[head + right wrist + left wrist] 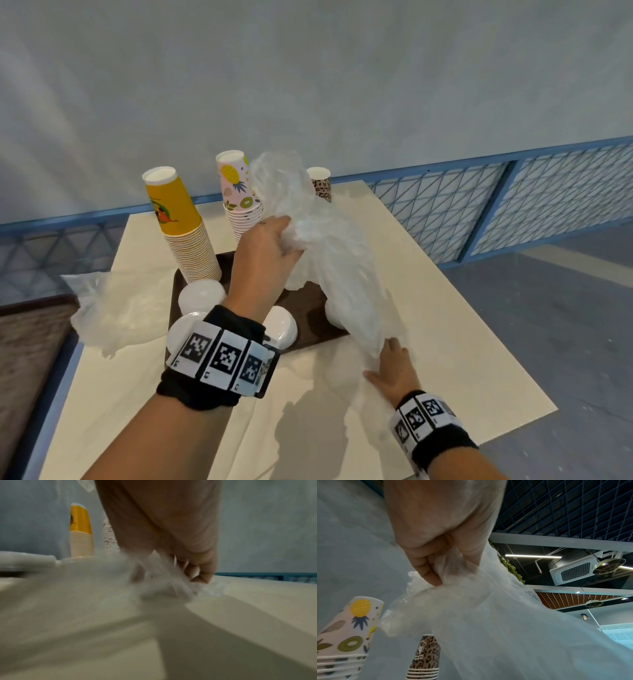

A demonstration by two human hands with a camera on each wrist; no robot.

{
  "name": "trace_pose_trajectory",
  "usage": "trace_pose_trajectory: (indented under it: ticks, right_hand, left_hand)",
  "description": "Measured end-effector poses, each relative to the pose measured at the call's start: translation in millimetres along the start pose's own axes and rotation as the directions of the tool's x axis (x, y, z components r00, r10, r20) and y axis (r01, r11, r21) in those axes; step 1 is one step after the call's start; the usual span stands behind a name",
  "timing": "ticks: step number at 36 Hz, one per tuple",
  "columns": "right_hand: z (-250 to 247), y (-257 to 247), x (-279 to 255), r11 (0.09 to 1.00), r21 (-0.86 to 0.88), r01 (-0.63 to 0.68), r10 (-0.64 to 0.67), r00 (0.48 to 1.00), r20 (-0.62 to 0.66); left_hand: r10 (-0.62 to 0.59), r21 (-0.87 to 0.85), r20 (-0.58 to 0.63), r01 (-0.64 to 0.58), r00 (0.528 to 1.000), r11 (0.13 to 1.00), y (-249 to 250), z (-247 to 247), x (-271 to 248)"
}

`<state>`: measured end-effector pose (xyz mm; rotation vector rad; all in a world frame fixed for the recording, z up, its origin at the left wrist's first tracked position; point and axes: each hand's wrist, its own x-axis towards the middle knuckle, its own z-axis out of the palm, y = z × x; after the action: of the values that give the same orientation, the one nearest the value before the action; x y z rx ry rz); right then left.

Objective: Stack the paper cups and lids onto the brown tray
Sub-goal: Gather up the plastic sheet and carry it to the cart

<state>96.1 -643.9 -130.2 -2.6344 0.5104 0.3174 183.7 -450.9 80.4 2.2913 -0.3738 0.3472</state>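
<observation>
A brown tray (310, 303) lies on the cream table. At its far side stand upside-down cup stacks: yellow (178, 219), pineapple print (239, 192) and leopard print (320, 185). White lid stacks (202, 296) (281, 325) sit on the tray. My left hand (286, 240) grips the upper end of a clear plastic bag (329, 246) above the tray, its fingers (433, 573) curled into the film. My right hand (387, 347) pinches the bag's lower end at the table, beside the tray's near right corner. White lids (334, 313) show faintly inside the bag.
A second crumpled clear bag (113, 308) lies left of the tray. The table (445, 308) has bare surface right of the tray and in front. A blue mesh fence (513, 198) runs behind it, and a brown mat (30, 342) lies at far left.
</observation>
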Motion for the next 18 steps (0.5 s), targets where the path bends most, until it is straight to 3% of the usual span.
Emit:
trace_pose_trajectory:
  ticks: [4,10,15,18]
  right_hand:
    - [-8.9,-7.6,4.9,0.997,-0.057,0.043,-0.044,0.999,-0.024]
    - [-59.1,-28.0,-2.1,0.991,0.108,0.079,-0.055,0.976,-0.213]
    - [-104.9,-57.2,-26.6,0.942,0.195,0.273,-0.148,0.86,-0.488]
    - [-126.7,-84.8,-44.0,0.833,0.34,0.436,-0.163,0.782,-0.602]
  left_hand:
    - [-0.035,0.038,0.012,0.034,0.999,0.999,-7.5,-7.4,-8.8]
    - [0.011,0.106,-0.038,-0.007,0.999,0.994,-23.4,-20.7,-19.3]
    - [0.068,0.214,-0.159,-0.032,0.985,0.976,-37.9,-37.4,-26.7]
    - [0.156,0.234,-0.109,-0.128,0.982,0.964,-44.9,-52.5,-29.7]
